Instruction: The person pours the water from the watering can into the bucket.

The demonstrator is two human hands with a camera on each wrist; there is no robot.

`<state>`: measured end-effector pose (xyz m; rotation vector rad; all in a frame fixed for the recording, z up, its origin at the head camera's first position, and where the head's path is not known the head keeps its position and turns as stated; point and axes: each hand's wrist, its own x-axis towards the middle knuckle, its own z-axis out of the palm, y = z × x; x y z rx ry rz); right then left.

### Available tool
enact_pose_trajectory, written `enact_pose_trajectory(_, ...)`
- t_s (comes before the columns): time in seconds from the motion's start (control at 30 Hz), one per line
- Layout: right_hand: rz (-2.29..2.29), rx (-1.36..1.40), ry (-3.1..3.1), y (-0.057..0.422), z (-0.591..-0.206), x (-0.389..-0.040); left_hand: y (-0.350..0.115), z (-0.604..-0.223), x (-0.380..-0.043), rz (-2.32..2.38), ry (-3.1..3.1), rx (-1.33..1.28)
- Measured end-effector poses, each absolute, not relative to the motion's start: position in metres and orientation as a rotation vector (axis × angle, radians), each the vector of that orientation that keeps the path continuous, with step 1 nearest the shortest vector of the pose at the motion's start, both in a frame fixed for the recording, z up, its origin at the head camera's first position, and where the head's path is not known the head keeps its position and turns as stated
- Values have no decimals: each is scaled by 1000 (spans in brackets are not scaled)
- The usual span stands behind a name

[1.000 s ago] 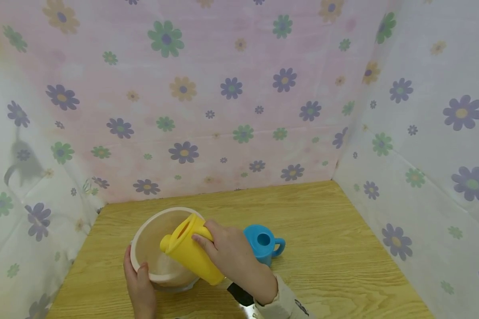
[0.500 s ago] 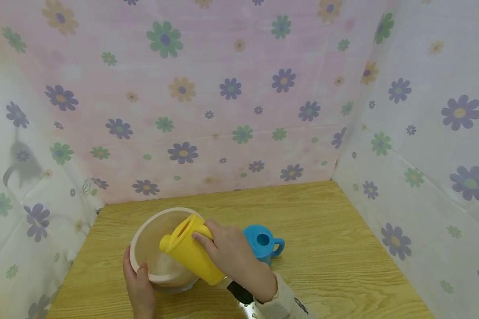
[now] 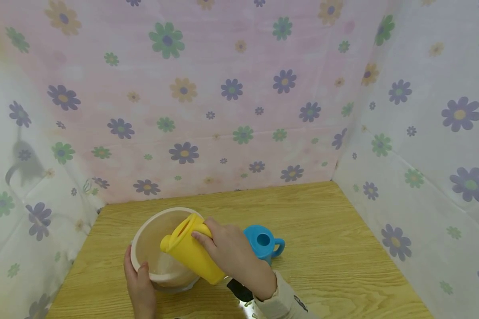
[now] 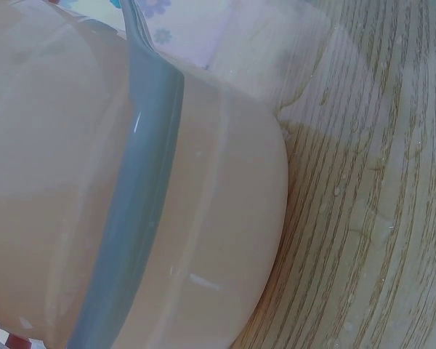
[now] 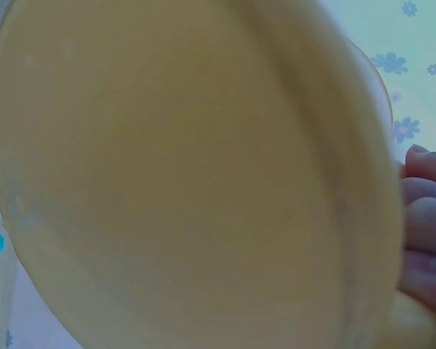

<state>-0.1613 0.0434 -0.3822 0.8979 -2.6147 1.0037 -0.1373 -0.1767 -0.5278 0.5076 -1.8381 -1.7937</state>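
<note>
A cream bucket stands at the table's left. Its grey-blue bail handle hangs against the outer wall in the left wrist view. My left hand holds the near-left side, thumb by the rim. With my right hand I grip the handle of a yellow jug, tilted left so its spout sits over the bucket's opening. In the right wrist view the jug's base fills most of the picture, with curled fingers at the right. No stream from the spout can be made out.
Just right of my right hand is a blue watering can, partly hidden by it. Wet streaks and drops lie on the wood-grain table. Flower-patterned sheets enclose the back and sides.
</note>
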Motion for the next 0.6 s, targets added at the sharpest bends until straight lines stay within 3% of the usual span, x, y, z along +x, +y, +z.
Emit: enact_pose_trajectory(0.6,959,897,-2638,42,-379,-163,-175,-525,-136,-1806,-1833,513)
